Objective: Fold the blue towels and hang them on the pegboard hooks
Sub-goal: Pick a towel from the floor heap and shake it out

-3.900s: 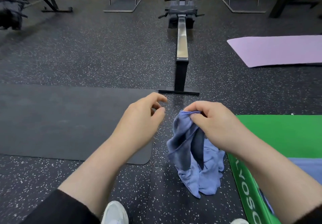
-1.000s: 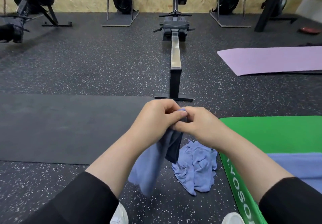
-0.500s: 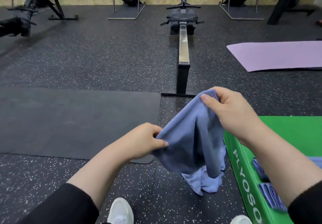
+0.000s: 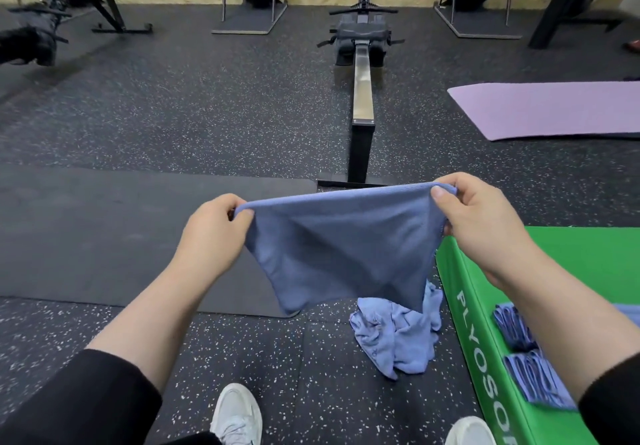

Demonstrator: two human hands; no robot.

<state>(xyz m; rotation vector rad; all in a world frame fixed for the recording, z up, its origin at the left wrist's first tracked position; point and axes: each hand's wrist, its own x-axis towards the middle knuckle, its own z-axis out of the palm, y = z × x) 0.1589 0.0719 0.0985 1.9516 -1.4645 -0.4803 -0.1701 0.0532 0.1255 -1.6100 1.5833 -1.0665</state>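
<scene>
Below the right hand (image 4: pixel 485 233), folded towels (image 4: pixel 530 372) lie on a green box (image 4: pixel 460 313), and a crumpled towel (image 4: pixel 398 334) sits on the floor (image 4: pixel 242 347) beside it. The left hand (image 4: pixel 211 233) and right hand each pinch a top corner of a blue towel (image 4: pixel 343 250), stretched between them and hanging. Beyond the hands stands a rowing machine (image 4: pixel 362 98).

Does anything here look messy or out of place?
Yes: a crumpled blue towel lies in a heap on the floor beside the green box, not folded like the towels on it.
</scene>
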